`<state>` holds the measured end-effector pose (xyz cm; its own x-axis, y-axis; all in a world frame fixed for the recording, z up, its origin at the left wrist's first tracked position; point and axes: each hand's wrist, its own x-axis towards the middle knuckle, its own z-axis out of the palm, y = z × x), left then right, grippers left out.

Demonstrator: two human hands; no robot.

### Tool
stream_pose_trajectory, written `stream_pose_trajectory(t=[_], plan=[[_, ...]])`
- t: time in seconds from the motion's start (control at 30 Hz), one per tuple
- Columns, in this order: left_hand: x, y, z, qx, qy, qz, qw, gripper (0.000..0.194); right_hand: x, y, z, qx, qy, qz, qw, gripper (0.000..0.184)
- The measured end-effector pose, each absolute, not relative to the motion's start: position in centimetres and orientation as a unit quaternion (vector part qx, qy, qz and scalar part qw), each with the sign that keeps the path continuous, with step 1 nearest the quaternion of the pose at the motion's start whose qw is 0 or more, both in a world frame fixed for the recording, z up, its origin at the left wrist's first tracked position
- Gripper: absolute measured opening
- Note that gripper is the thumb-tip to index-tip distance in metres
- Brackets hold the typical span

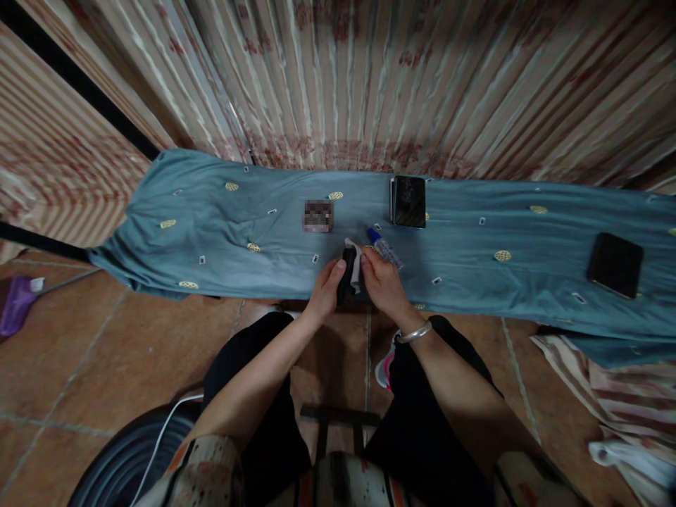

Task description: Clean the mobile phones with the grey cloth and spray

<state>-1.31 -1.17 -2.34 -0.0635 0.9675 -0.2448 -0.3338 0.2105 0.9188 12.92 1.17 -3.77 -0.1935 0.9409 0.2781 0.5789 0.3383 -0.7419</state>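
The left hand (326, 289) grasps a slim black object (345, 276) upright on edge, thumb on its near left side, in the head view. The right hand (381, 280) pinches a whitish cloth (355, 267) against the object's right side; the exact finger contact underneath is hidden. Both meet over the near edge of the surface (465, 271), about midway along it.

The object looks stiff and fairly light, probably smooth enough to slip and, if it has a glass face, easily cracked; the long edges seem the safest hold. The cloth looks thin and limp, best pinched at a corner.

The near edge lies right below, with tiled floor (327, 366) beyond, so a slip could mean a drop. Just right, a blue-capped bottle (384, 246) crowds the right hand, with a dark stack (410, 201) farther back. Leftward, past a blurred square item (317, 215), movement looks freer.
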Motion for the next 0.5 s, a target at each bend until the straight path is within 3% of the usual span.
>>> stream_pose_trajectory(t=[0.5], plan=[[-1.9, 0.0, -3.0, 0.273, 0.519, 0.6, 0.543, 0.02, 12.0, 0.6, -4.6, -0.514, -0.709, 0.27, 0.4, 0.042]])
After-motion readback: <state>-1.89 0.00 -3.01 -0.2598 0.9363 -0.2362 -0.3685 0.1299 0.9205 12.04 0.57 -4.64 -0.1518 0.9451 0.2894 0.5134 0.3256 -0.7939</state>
